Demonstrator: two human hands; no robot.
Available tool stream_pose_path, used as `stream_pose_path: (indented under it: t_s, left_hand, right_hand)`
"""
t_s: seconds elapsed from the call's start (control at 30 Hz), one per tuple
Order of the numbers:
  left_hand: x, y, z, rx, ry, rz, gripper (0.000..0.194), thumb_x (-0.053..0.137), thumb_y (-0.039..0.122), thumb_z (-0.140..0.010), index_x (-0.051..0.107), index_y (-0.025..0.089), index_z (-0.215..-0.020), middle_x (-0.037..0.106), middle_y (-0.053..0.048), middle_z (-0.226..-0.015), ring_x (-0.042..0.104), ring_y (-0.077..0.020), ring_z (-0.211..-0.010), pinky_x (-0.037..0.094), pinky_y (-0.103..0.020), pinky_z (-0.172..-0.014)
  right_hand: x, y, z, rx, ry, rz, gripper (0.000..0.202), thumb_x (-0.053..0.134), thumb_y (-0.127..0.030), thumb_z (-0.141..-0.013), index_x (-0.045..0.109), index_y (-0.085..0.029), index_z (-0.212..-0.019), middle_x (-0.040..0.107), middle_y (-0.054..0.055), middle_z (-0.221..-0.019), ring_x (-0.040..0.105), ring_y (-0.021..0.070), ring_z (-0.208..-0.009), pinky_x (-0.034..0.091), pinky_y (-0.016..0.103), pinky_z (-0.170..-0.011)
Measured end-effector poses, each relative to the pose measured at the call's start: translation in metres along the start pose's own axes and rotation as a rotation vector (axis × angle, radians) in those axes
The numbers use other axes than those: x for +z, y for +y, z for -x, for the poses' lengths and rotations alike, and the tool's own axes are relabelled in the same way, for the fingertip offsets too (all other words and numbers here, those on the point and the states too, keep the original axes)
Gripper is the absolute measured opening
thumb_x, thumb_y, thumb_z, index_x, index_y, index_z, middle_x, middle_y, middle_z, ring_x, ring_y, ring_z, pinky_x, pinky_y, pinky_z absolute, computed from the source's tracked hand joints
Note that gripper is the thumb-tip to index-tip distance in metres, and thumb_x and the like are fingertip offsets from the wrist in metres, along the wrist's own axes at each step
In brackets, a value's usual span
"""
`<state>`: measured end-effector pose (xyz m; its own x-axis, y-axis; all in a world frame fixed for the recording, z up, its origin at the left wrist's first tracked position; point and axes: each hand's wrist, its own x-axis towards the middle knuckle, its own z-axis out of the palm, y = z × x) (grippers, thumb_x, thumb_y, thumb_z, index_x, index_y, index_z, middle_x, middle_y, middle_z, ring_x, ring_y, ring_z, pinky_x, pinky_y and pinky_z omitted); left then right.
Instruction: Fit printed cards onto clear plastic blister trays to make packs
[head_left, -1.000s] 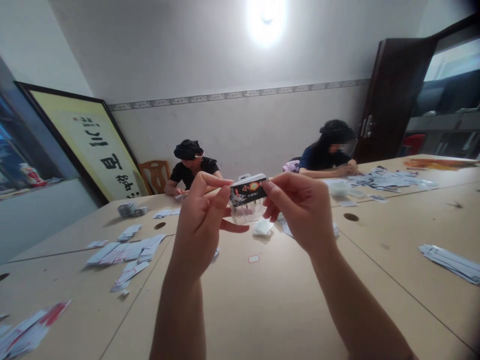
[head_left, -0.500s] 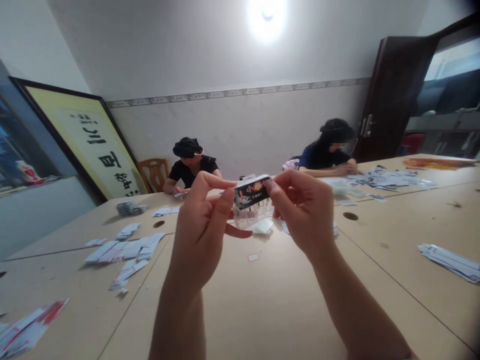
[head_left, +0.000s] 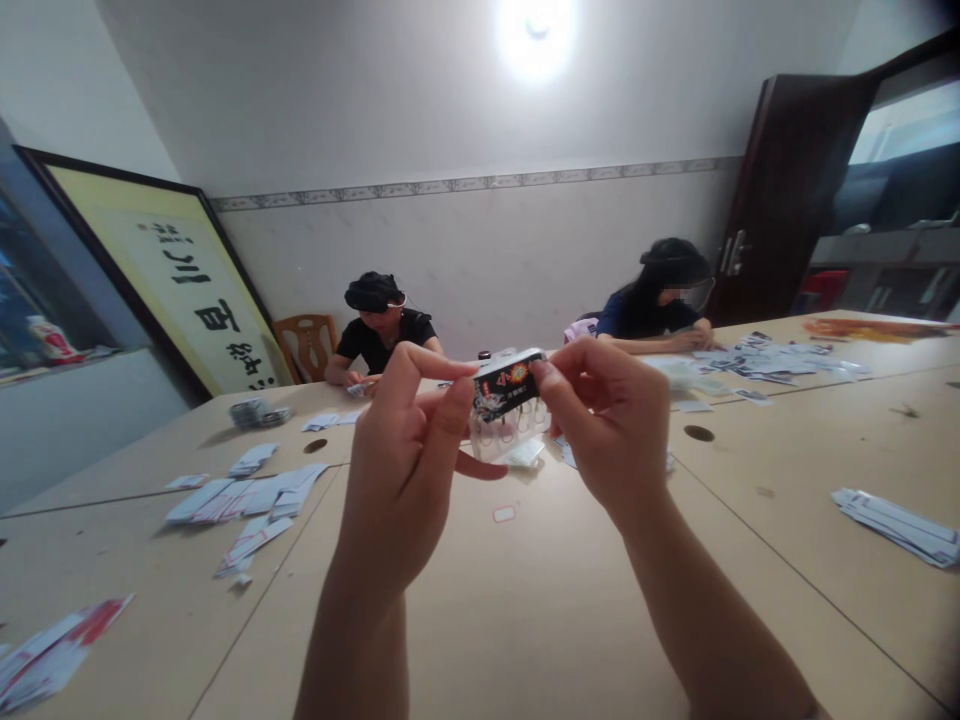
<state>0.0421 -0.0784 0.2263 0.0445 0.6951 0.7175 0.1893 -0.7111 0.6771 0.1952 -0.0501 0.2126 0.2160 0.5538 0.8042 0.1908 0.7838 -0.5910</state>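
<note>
A small clear plastic pack [head_left: 511, 405] with a black printed label and several hooks showing through it is held up above the table. My left hand [head_left: 411, 455] pinches its left end between thumb and fingers, one finger reaching beneath it. At the upper right corner, the thumb and index finger of my right hand [head_left: 609, 420] grip the label. Behind and below the pack lie some clear packets [head_left: 525, 455], partly hidden. A small red-edged sticker [head_left: 504, 514] lies on the table [head_left: 517, 610] below my hands.
Paper slips [head_left: 244, 500] lie on the left, and a stack of strips [head_left: 896, 525] on the right. Two persons sit across the table, one at left [head_left: 382, 325], one at right [head_left: 660, 300] by a large card pile [head_left: 780, 358]. Round holes [head_left: 699, 433] mark the tabletop.
The pack has shifted very slightly to the right between my hands and remains held by both. The view has moved a little.
</note>
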Motion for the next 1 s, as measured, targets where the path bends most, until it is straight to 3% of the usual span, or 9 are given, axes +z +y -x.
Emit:
stream_pose_path:
  t_s: [0.4,0.57,1.0]
  left_hand:
    - [-0.0007,0.0002,-0.0004,0.031,0.003,-0.012,0.019,0.063,0.041,-0.095,0.056,0.023,-0.096,0.061,0.003,-0.066,0.066,-0.0128,-0.054,0.063,-0.022,-0.043]
    - [-0.0011,0.0003,0.0012,0.009,-0.005,0.008,0.018,0.062,0.041,-0.096,0.055,0.024,-0.096,0.069,0.001,-0.076,0.07,-0.0144,-0.06,0.063,-0.023,-0.043]
    - [-0.0021,0.0015,0.0004,0.04,-0.01,0.008,0.017,0.062,0.039,-0.096,0.055,0.023,-0.096,0.071,0.0,-0.08,0.071,-0.014,-0.06,0.062,-0.021,-0.043]
  right_hand:
    - [0.0002,0.0035,0.0009,-0.011,0.0,-0.007,0.022,0.064,-0.024,-0.087,0.057,-0.02,-0.066,0.049,-0.006,-0.057,0.045,0.0061,-0.045,0.034,0.022,-0.043]
    - [0.0,0.0036,0.0015,-0.005,-0.009,-0.034,0.023,0.064,-0.024,-0.087,0.057,-0.019,-0.067,0.048,-0.006,-0.057,0.045,0.0058,-0.044,0.033,0.022,-0.042]
    - [0.0004,0.003,0.0036,-0.018,-0.013,-0.047,0.023,0.062,-0.024,-0.09,0.056,-0.019,-0.068,0.046,-0.006,-0.057,0.044,0.0057,-0.045,0.03,0.023,-0.043]
